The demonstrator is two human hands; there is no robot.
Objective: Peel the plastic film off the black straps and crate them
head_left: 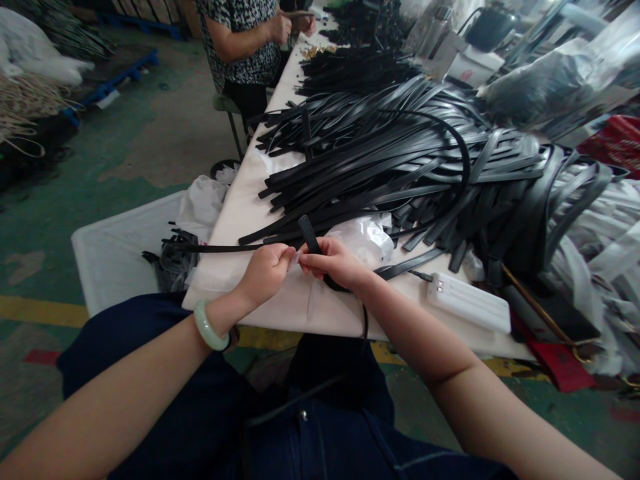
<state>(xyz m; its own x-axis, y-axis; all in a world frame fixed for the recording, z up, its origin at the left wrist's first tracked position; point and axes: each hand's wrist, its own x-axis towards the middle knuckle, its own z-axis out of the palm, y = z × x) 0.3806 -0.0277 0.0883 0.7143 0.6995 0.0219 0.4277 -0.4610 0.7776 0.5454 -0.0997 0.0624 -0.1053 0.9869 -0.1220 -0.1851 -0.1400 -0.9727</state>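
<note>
My left hand (267, 270) is closed in a pinch, and a black strap (225, 249) runs out of it to the left past the table edge. My right hand (333, 261), just beside it, is closed around a black strap end (309, 232) that sticks up between the fingers. A small whitish, see-through piece (294, 259) shows between the fingertips of both hands; its kind is unclear. Whether the two strap parts belong to one strap is hidden by my hands. Behind them lies a big pile of black straps (370, 167), near a crumpled clear plastic bag (367, 237).
A white power bank (467, 303) with a cable lies right on the white table (235, 273). Below left, a white bin (125, 247) holds black scraps (177, 257). Another person (245, 47) sits at the far left side. Bags and boxes crowd the back right.
</note>
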